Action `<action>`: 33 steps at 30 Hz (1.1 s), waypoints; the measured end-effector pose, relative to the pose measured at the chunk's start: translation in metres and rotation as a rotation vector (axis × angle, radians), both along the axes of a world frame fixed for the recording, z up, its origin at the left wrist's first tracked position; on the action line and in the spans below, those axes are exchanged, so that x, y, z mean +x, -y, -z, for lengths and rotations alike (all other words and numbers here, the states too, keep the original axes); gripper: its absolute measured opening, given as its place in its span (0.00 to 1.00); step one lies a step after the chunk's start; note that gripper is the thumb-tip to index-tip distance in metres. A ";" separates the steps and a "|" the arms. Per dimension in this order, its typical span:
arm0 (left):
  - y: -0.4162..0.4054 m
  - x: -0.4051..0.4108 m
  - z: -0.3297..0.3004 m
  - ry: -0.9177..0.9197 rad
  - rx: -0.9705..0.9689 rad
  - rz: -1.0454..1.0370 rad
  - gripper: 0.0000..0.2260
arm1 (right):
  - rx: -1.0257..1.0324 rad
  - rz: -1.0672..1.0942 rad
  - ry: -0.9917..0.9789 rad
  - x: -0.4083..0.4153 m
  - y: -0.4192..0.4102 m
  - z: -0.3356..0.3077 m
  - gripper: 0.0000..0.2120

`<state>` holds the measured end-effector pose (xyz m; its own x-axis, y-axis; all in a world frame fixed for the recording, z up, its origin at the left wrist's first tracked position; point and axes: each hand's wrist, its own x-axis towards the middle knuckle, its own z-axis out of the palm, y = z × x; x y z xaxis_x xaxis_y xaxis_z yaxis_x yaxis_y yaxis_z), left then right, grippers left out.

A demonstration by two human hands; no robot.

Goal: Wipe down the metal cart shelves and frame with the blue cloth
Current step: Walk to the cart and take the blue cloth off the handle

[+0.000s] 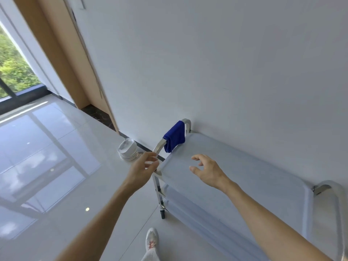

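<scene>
- One window [13,72] at far left, greenery outside, above a glossy tiled floor [47,166].
- One stack of white plates [127,149] on the floor by the wall.
- One left hand [143,167], fingers loosely spread and holding nothing, at the near end of the cart's handle [159,146]; contact I cannot tell.
- One blue cloth [174,136] draped over that handle, clear of both hands.
- One right hand [206,171], open and empty, above the top shelf [244,166].
- One metal cart [263,185] against the white wall, two shelves showing, one caster [163,213] visible.
- One white shoe [152,240] below.
</scene>
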<state>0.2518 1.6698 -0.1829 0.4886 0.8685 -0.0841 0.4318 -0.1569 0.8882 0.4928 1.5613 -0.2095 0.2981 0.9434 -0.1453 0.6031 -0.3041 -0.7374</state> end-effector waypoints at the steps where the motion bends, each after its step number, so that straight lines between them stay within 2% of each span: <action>1: -0.015 0.009 0.004 0.010 -0.026 0.021 0.11 | -0.013 0.021 -0.003 0.006 -0.009 0.005 0.20; 13: -0.218 0.109 0.054 -0.093 -0.160 0.221 0.10 | -0.122 0.303 -0.027 0.040 -0.131 0.036 0.18; 16: -0.251 0.131 0.068 -0.171 -0.163 0.255 0.14 | -0.137 0.359 -0.049 0.040 -0.146 0.042 0.17; 23: -0.276 0.170 0.110 -0.366 -0.233 0.306 0.20 | -0.162 0.444 -0.077 0.051 -0.153 0.048 0.14; 30: -0.280 0.177 0.118 -0.383 -0.065 0.224 0.06 | -0.152 0.482 -0.102 0.066 -0.151 0.047 0.14; 33: -0.283 0.175 0.107 -0.357 -0.055 0.263 0.05 | -0.151 0.465 -0.100 0.072 -0.157 0.046 0.14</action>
